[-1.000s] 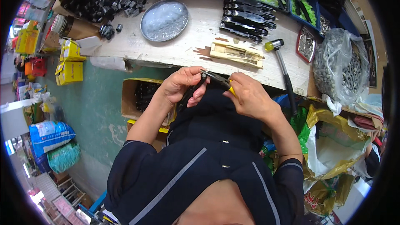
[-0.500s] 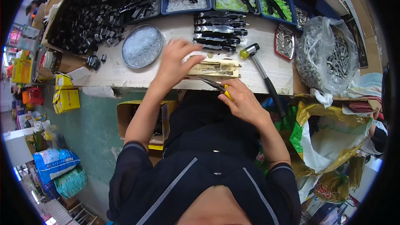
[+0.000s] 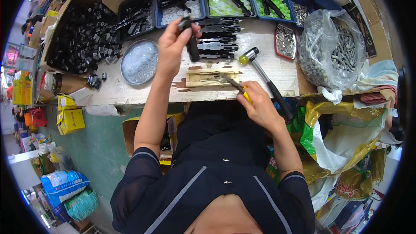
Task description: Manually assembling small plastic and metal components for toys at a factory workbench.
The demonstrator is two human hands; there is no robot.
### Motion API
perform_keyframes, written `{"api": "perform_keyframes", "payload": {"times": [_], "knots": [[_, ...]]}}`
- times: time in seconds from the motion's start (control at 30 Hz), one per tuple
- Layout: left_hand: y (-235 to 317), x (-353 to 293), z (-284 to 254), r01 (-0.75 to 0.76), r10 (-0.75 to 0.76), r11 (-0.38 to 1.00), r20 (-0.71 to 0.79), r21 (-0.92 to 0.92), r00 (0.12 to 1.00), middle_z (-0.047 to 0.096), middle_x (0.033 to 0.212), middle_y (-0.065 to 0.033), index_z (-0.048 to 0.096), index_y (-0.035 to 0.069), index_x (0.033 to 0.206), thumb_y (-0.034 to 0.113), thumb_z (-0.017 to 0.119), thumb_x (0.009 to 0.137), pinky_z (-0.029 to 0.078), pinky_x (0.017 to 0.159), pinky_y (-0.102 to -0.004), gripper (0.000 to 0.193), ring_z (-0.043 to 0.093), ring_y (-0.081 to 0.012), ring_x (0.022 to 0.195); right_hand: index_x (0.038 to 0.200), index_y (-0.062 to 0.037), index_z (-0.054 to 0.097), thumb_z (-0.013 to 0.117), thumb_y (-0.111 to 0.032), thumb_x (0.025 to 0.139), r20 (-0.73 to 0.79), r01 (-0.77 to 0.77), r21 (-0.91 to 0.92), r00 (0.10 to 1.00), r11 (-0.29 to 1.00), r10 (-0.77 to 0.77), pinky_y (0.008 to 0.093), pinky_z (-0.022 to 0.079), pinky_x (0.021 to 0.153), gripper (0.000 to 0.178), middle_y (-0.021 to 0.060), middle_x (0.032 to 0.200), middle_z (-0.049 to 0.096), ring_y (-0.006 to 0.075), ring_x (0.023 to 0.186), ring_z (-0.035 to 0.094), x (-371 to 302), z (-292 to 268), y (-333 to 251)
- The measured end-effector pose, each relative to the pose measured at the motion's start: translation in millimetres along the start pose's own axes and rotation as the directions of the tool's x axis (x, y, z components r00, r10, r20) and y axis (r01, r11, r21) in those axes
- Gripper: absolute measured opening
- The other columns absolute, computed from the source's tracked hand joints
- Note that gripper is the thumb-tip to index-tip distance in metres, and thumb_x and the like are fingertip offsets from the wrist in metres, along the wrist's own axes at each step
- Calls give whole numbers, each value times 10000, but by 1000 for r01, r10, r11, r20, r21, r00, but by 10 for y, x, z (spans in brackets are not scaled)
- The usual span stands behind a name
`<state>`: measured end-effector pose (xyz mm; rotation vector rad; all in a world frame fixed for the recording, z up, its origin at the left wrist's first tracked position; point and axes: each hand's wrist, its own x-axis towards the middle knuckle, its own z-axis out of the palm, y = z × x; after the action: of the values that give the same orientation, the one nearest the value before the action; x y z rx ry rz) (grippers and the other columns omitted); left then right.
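My left hand (image 3: 170,47) is raised over the table, closed on a long black plastic part (image 3: 193,51) that hangs down from its fingers. My right hand (image 3: 261,105) grips pliers (image 3: 245,93) with yellow handles, their dark jaws above the right part of a pale grooved wooden block (image 3: 203,78). That block lies near the table's front edge, between the hands. Behind it, several similar black parts (image 3: 219,38) lie in a row, partly covered by the held one. A hammer (image 3: 268,78) with a yellow-and-black head rests to the right of the block.
A round metal dish (image 3: 139,62) of clear pieces sits left. Beyond it is a carton of black pieces (image 3: 82,39). Blue bins (image 3: 203,15) with white and green pieces line the back. A red tray (image 3: 285,41) of metal pins and a plastic bag (image 3: 331,52) of hardware stand right.
My left hand has lifted away from beside the wooden block and now holds a black part. The pliers have shifted slightly right, their jaws now over the block.
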<state>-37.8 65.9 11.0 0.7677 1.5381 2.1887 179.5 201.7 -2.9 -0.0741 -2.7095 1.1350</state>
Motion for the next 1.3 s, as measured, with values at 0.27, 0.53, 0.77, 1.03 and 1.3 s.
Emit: {"api": "perform_keyframes", "payload": {"times": [0.27,0.53,0.77,1.03,1.3], "knots": [[86,-987,-63,313,-313,950,-6,-10,950,525,716,-30,443,72,1135,203,471,931,414,495,-193,244,499,-76,575,956,82,541,547,-140,848,46,80,25,996,996,-81,379,385,882,247,189,1083,524,328,999,480,369,158,-232],[97,-1150,-34,143,-141,941,-30,308,990,538,684,-17,504,19,1087,159,526,900,398,482,-193,235,484,-53,538,870,51,551,534,-152,863,129,108,-37,986,993,-103,385,403,848,203,191,1063,530,344,984,498,362,213,-358],[89,-1218,-52,218,-231,923,2,318,973,550,631,-31,543,3,1000,149,541,883,386,436,-219,187,477,-95,465,740,46,508,595,-103,803,223,110,-22,969,994,-102,384,433,658,184,168,820,513,325,754,524,274,194,-340],[69,-1558,-483,716,-496,424,520,-554,696,536,622,-110,515,-16,989,196,542,874,399,348,-279,243,501,-178,418,762,37,513,640,-122,768,351,334,-21,885,942,-306,380,459,657,204,158,866,531,327,768,543,182,336,-436],[298,-1986,-1166,405,-766,-27,-280,914,579,645,892,-118,594,34,1092,302,683,757,462,761,-288,438,596,-172,818,786,46,528,588,-152,825,201,116,143,969,983,-143,368,440,708,210,152,884,531,322,800,525,71,342,-141]]}}
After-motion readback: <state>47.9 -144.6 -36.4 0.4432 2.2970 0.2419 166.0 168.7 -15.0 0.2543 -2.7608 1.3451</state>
